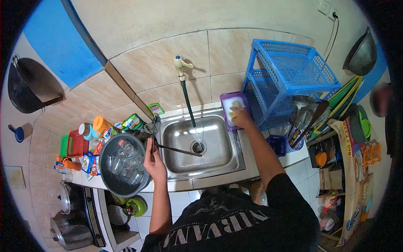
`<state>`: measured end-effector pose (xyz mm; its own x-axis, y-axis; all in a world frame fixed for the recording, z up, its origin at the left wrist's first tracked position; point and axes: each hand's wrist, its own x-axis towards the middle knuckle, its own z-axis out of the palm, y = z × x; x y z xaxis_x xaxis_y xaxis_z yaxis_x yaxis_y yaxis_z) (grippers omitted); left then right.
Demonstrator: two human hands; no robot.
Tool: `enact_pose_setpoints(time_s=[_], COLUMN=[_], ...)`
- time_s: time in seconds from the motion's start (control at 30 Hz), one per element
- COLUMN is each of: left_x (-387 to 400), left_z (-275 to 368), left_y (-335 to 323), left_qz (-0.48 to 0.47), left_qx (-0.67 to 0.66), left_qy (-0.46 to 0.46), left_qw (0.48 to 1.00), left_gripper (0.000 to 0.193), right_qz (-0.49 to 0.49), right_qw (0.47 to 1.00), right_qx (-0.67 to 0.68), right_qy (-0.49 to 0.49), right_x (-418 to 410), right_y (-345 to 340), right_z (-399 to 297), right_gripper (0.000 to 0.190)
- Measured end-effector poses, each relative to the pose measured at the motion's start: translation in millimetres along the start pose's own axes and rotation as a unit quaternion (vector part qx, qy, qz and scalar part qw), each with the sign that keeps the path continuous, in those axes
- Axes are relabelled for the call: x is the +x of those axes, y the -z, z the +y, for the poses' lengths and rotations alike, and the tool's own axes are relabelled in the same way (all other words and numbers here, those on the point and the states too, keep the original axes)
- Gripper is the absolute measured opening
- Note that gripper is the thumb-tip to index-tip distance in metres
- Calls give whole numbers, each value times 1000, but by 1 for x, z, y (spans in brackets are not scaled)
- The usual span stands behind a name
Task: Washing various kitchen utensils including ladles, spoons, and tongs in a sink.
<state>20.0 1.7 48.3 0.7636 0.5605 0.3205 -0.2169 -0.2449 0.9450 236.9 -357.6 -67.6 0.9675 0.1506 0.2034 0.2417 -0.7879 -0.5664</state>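
My left hand point(155, 163) is raised between the grey basin and the sink, fingers closed on a thin utensil point(153, 140) seen nearly edge-on, so its kind is unclear. In the purple tray point(224, 108), which holds white suds, my right hand point(242, 117) grips a yellowish sponge point(233, 114). Between my arms lies the stainless steel sink point(217, 151). A dark, thin rod point(179, 150) reaches over it from beside my left hand. Several clear glasses point(126, 165) fill the grey basin point(108, 189) on the left. Above the sink, a green hose point(188, 104) hangs from the tap point(180, 64).
Right of the tray stands a blue plastic rack point(280, 85), with a utensil holder point(296, 145) in front. Packets point(133, 122), a red basket point(77, 143) and an orange-lidded container point(100, 124) crowd the left counter. A dark cloth point(146, 129) lies at the sink's left edge.
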Motion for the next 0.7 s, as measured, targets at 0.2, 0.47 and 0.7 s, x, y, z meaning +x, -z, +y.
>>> enact_pose_setpoints(time_s=[0.2,0.47,0.7], left_x=[-5,-14,-19], left_z=[0,-2,-13], left_y=[-1,11,18], left_qz=[30,106,96], left_qx=[-78,-157,-184], left_qy=[76,133,205], left_qw=[994,973,957], left_gripper=[37,45,46], right_qz=[-166,-38,-20], right_qw=[972,995,983], right_qx=[-162,33,153], right_qy=[-33,-89,-103], right_x=[37,28,6], right_y=[-56,-24,4], right_z=[68,17,6], right_gripper=[41,20,30])
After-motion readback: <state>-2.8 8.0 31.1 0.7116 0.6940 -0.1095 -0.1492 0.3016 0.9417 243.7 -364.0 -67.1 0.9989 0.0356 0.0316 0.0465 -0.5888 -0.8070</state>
